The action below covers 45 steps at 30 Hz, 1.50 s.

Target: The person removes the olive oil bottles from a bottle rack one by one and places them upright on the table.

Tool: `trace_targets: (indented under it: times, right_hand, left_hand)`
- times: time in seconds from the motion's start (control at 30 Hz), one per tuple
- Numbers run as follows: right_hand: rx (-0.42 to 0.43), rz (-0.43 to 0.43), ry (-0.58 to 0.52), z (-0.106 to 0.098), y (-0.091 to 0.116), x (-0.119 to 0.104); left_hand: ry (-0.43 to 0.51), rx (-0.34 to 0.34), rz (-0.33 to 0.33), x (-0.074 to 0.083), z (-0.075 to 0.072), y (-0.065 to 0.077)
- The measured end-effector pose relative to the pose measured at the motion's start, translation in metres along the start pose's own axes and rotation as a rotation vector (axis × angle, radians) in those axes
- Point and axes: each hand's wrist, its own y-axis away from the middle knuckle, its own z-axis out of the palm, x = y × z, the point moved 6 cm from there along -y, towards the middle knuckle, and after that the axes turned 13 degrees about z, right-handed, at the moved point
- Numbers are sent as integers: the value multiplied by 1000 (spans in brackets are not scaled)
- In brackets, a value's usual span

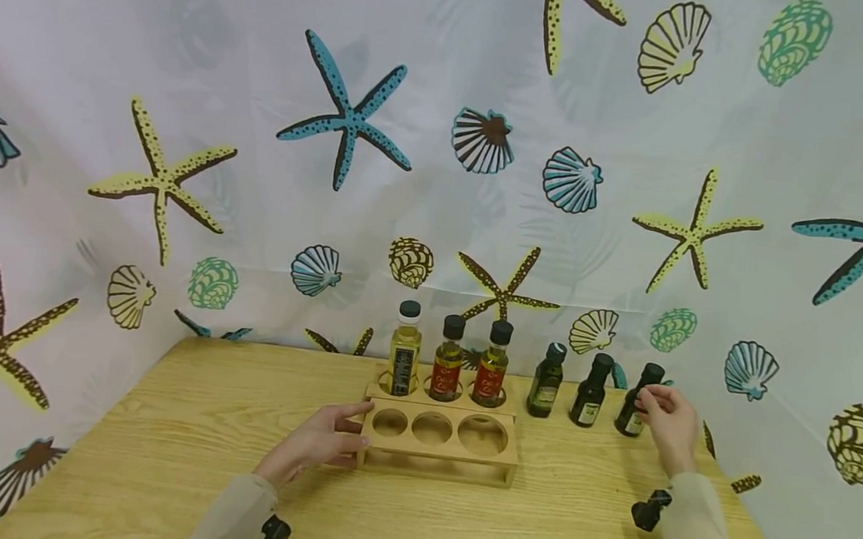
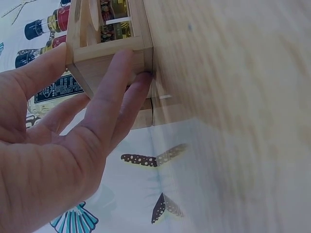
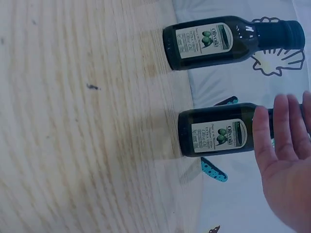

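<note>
A two-tier wooden bottle rack (image 1: 436, 462) stands mid-table, round holes in its lower front tier. Its back tier holds a bottle of yellow oil with a dark label (image 1: 404, 359) and two red-labelled oil bottles (image 1: 447, 371). My left hand (image 1: 322, 441) touches the rack's left end, fingers fairly straight along the end panel (image 2: 104, 65). To the right stand three dark green olive oil bottles (image 1: 546, 386). At the rightmost olive oil bottle (image 3: 218, 133), my right hand (image 1: 667, 420) is beside the neck, fingers extended and partly covering it. Contact there is unclear.
The wooden table (image 1: 243, 390) runs back to a white cloth wall (image 1: 435, 220) printed with starfish and shells. Similar cloth rises at the left and right sides. A black strap piece (image 1: 651, 510) sits at my right wrist.
</note>
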Motion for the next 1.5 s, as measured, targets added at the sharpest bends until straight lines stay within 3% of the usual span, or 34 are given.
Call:
trace_targets:
  times: [0.23, 0.5, 0.83, 1.17, 1.5]
  right_hand:
    - [-170, -10, -112, 15, 7, -5]
    - [-346, 43, -121, 46, 15, 1]
    - [-419, 102, -155, 87, 27, 1]
    - [-461, 93, -109, 121, 43, 0]
    - [-518, 94, -193, 152, 54, -6]
  left_hand:
    - [2, 1, 12, 1, 0, 1]
    - [12, -2, 21, 2, 1, 1]
    - [11, 4, 8, 5, 1, -2]
    - [4, 4, 8, 4, 3, -2]
    - [9, 1, -7, 0, 0, 0]
